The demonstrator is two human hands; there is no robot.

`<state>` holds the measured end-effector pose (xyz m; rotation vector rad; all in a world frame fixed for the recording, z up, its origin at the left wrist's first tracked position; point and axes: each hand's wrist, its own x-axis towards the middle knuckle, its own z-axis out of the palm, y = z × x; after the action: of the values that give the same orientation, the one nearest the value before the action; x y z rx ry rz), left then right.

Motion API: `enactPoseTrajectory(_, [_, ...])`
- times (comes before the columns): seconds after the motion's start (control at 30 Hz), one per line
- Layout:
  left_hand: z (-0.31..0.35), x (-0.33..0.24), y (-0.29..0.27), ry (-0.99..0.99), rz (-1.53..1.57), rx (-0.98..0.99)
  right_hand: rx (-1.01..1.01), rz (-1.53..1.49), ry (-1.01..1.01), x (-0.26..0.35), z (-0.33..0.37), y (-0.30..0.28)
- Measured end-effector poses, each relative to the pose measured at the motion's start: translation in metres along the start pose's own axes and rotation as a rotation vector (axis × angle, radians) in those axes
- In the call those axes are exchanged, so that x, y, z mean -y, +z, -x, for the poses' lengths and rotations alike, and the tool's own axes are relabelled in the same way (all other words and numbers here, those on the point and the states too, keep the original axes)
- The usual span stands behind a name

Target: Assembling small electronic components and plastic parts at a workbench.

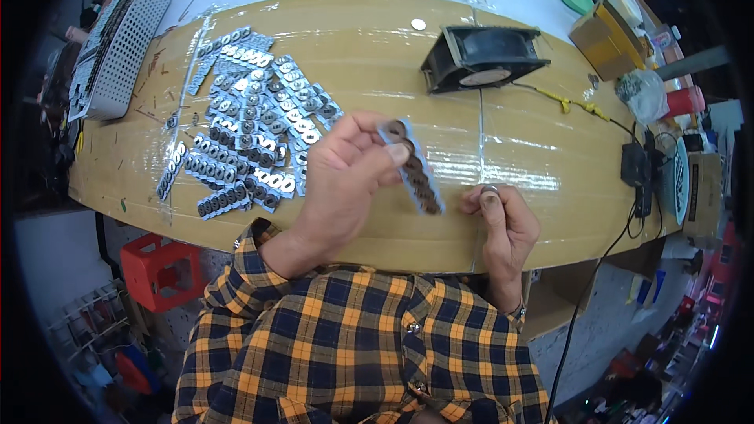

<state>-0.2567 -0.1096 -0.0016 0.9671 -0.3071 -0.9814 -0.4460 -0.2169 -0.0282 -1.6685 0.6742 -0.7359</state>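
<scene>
My left hand (345, 169) is raised above the table, thumb and fingers closed on the upper end of a blue strip (416, 173). Dark round pieces sit in a row along that strip, which tilts down to the right. To the right, over the table's near edge, my right hand (509, 229) is closed, with thumb and forefinger pinched together. At their tips shows a small round metallic piece (489, 188), too small to make out fully. Left of my left hand lies a heap of similar strips (251, 118) with silver and dark round pieces.
The table (377, 55) is covered in taped cardboard. A black fan (483, 59) stands at the back, near a white disc (418, 24). A white perforated basket (129, 55) is at far left. Boxes, a yellow-wrapped cable (565, 102) and a black adapter (635, 165) line the right side.
</scene>
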Motion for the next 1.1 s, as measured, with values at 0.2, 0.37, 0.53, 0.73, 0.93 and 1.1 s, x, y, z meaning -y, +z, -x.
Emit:
enactPoseTrajectory(0.2, [0.001,0.009,-0.021,0.310,-0.487,0.352,0.030,0.006,0.026,0.004,0.002,-0.005])
enactPoseTrajectory(0.37, [0.010,-0.015,-0.040,0.516,-1.151,0.510,0.080,-0.166,0.015,0.012,0.006,-0.011])
enactPoseTrajectory(0.53, [0.022,-0.016,-0.033,0.588,-1.237,0.305,0.403,-0.869,-0.289,0.072,0.017,-0.016])
enactPoseTrajectory(0.73, [0.011,0.007,-0.017,0.647,-1.350,0.244,0.361,-0.927,-0.672,0.100,0.004,-0.005])
enactPoseTrajectory(0.93, [0.006,0.004,0.007,0.502,-1.520,0.357,0.534,-0.905,-0.403,0.131,-0.006,-0.005])
enactPoseTrajectory(1.1, [-0.001,0.003,0.012,0.196,-1.387,0.416,0.515,-0.898,-0.268,0.133,-0.005,-0.013])
